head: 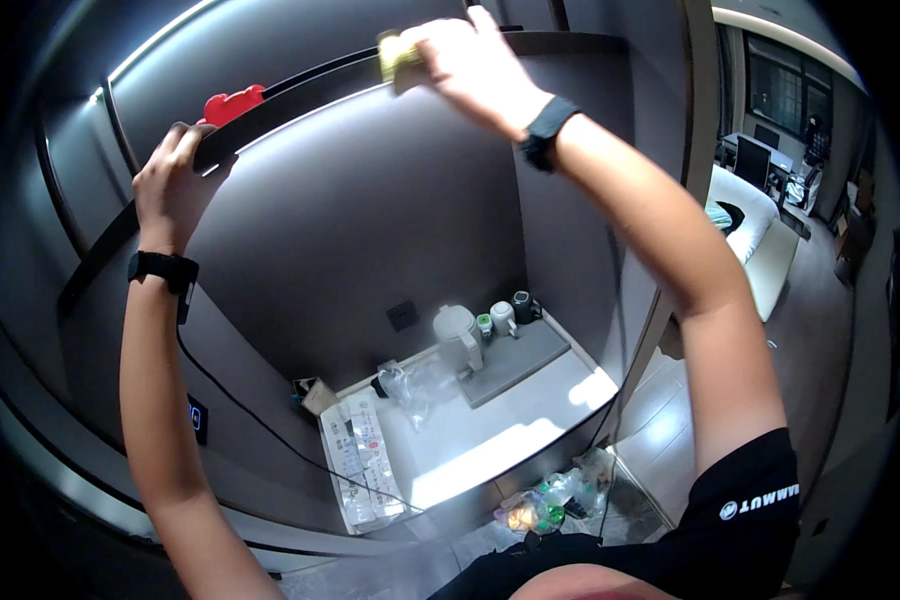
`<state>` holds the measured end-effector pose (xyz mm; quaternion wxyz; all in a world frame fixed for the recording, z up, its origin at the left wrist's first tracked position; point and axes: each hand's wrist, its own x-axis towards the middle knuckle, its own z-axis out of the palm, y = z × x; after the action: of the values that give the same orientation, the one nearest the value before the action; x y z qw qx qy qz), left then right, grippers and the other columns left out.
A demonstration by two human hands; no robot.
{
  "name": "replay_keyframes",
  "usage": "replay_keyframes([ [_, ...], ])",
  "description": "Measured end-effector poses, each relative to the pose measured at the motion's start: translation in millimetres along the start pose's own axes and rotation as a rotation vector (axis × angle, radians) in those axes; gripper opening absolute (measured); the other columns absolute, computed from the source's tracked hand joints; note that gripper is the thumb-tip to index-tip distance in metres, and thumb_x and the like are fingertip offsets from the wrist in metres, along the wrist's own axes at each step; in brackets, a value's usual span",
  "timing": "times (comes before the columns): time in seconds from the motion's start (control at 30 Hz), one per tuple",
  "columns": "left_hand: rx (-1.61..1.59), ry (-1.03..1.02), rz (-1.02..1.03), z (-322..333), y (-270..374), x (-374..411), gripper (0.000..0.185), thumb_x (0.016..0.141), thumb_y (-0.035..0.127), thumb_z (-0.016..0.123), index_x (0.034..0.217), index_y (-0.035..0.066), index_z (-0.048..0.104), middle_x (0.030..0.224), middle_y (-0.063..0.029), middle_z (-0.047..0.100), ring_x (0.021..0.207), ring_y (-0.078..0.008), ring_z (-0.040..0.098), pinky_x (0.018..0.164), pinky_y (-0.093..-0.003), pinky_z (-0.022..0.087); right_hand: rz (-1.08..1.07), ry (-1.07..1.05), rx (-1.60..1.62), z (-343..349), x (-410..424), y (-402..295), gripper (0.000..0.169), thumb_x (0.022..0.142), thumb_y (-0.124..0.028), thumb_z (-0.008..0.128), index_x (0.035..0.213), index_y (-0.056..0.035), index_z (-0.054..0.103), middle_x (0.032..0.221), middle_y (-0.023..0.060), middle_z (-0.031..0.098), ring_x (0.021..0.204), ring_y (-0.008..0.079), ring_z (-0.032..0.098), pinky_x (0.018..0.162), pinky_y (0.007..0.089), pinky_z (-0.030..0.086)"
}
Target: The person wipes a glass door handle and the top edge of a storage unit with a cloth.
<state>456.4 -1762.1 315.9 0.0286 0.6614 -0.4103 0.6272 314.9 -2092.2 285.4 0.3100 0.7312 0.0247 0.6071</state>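
Both my arms are raised to a dark shelf (322,84) with a lit strip along its underside. My left hand (171,184) grips the shelf's front edge at the left, close to a red object (232,105) that stands on the shelf. Farther right, my right hand (469,67) holds a yellow-green item (397,58), blurred, perhaps a cloth or sponge, at the shelf edge. Black bands circle both wrists.
Below is a white counter (487,442) with a white electric kettle (456,334), mugs (503,319) on a grey mat (514,364), a clear plastic bag (416,390) and printed sheets (360,461). Bagged bottles (540,506) lie on the floor. A black cable hangs across the left. Another person stands far right.
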Motion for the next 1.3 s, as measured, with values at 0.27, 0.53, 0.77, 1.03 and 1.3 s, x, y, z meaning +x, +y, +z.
replay_keyframes([
  [0.27,0.009,0.026,0.015,1.7,4.7,-1.2,0.033,0.074,0.024,0.078,0.102,0.013,0.065,0.098,-0.001,0.067,0.087,-0.0228,0.068,0.072,-0.0352,0.057,0.151,-0.309,-0.437,1.6,-81.9,119.5,0.05,0.088,-0.016,0.052,0.134,-0.007,0.036,0.136,0.0109,0.042,0.13,0.0281,0.037,0.105,0.0532,0.029],
  [0.53,0.027,0.026,0.022,-0.9,3.1,-1.2,0.032,0.073,0.021,0.079,0.103,0.016,0.066,0.098,0.0003,0.067,0.087,-0.0219,0.068,0.074,-0.0335,0.057,0.144,-0.243,-0.362,4.9,-89.9,137.2,0.05,0.087,-0.01,0.053,0.134,-0.0085,0.035,0.133,0.0125,0.045,0.134,0.0274,0.036,0.105,0.0511,0.031],
  [0.77,0.012,0.046,0.045,6.2,7.1,3.1,0.034,0.074,0.024,0.078,0.104,0.016,0.064,0.096,0.0002,0.066,0.085,-0.0205,0.068,0.072,-0.0337,0.057,0.29,-0.393,-0.643,-3.6,-122.7,191.2,0.066,0.081,-0.002,0.062,0.139,-0.0044,0.032,0.142,0.0104,0.038,0.143,0.0249,0.023,0.114,0.0581,0.017],
  [1.03,0.063,-0.005,0.045,7.0,-1.8,-12.6,0.055,0.073,0.028,0.081,0.118,0.011,0.053,0.104,-0.0066,0.063,0.099,-0.022,0.063,0.085,-0.0355,0.053,0.306,-0.478,-0.434,-5.1,-81.9,129.9,0.086,0.072,-0.011,0.072,0.142,0.0067,0.025,0.145,0.0228,0.034,0.141,0.0345,0.026,0.117,0.049,0.019],
  [1.3,0.124,-0.11,-0.073,-40.1,-43.3,-128.7,0.073,0.088,0.052,0.055,0.149,0.022,0.029,0.156,-0.0079,0.021,0.144,-0.025,0.02,0.118,-0.0473,0.017,0.036,-0.187,-0.329,-11.7,-2.7,-24.1,0.071,0.086,-0.02,0.059,0.143,0.0053,0.026,0.145,0.0258,0.033,0.138,0.0365,0.031,0.113,0.0576,0.019],
])
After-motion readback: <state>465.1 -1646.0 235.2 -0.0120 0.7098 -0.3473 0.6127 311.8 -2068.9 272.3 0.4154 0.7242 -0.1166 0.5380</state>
